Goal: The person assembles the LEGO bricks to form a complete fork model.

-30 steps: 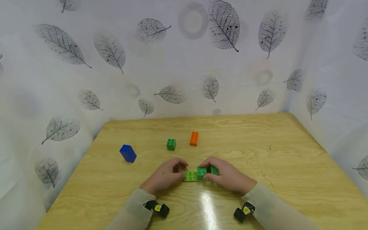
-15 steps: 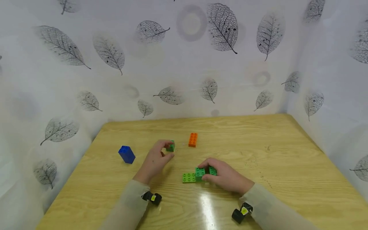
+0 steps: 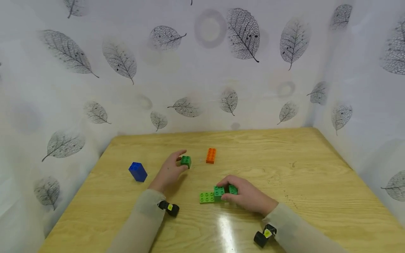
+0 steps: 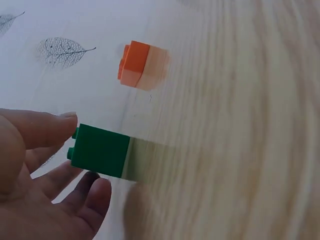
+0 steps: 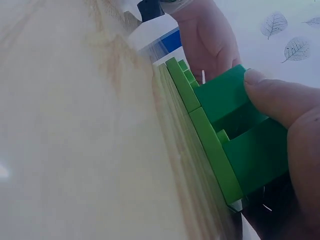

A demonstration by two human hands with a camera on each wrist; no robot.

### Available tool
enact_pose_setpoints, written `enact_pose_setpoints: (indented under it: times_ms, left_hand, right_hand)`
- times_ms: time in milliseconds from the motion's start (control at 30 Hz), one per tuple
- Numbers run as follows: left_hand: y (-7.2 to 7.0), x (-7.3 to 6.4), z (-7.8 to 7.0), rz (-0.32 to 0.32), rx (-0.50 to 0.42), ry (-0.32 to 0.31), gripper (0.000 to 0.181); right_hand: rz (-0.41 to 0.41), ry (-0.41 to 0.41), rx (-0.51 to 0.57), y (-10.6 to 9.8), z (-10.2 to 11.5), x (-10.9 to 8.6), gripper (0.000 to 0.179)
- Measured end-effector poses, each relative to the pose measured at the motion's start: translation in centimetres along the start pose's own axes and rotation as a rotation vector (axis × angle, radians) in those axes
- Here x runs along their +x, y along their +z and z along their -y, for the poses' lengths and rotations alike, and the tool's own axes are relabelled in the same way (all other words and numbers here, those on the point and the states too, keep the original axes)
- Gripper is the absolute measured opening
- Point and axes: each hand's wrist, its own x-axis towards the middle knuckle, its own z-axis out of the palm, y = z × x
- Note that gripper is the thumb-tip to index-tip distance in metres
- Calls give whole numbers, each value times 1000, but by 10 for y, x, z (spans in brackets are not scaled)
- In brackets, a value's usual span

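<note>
In the head view my left hand (image 3: 167, 174) reaches round a loose green brick (image 3: 185, 161), thumb and fingers spread on either side. The left wrist view shows this brick (image 4: 100, 151) standing on the table, fingertips close about its studded end; firm contact cannot be made out. My right hand (image 3: 245, 194) holds a built piece: two flat light-green bricks (image 3: 207, 198) end to end, bearing a green brick (image 3: 219, 193) that appears to bridge their joint and another green brick (image 3: 233, 189) partly under the fingers. In the right wrist view, the thumb presses the bridging brick (image 5: 225, 95).
An orange brick (image 3: 211, 155) lies to the right of the loose green one. Farther left a tall blue block (image 3: 138, 172) stands on the wooden table (image 3: 300, 165). Behind hangs a white leaf-patterned cloth (image 3: 205, 70).
My left hand has left the light-green end of the built piece and moved forward and left to the loose green brick. My right hand stays on the built piece.
</note>
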Motion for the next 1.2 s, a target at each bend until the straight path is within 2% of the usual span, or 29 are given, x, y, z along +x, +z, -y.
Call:
enact_pose_setpoints:
  times_ms: [200, 567, 833, 1033, 1200]
  left_hand:
    - [2, 9, 8, 23, -26, -43, 64]
    - [4, 14, 11, 26, -25, -70, 46]
    - [5, 2, 9, 48, -12, -83, 40]
    - [8, -7, 7, 42, 37, -42, 42]
    - [12, -17, 7, 37, 16, -7, 41]
  right_hand:
    - [3, -2, -1, 1, -2, 1, 32]
    - [0, 30, 2, 1, -1, 0, 32]
    - [6, 31, 11, 0, 2, 0, 33]
    - [3, 42, 11, 0, 1, 1, 33]
    - [0, 49, 13, 0, 1, 0, 33]
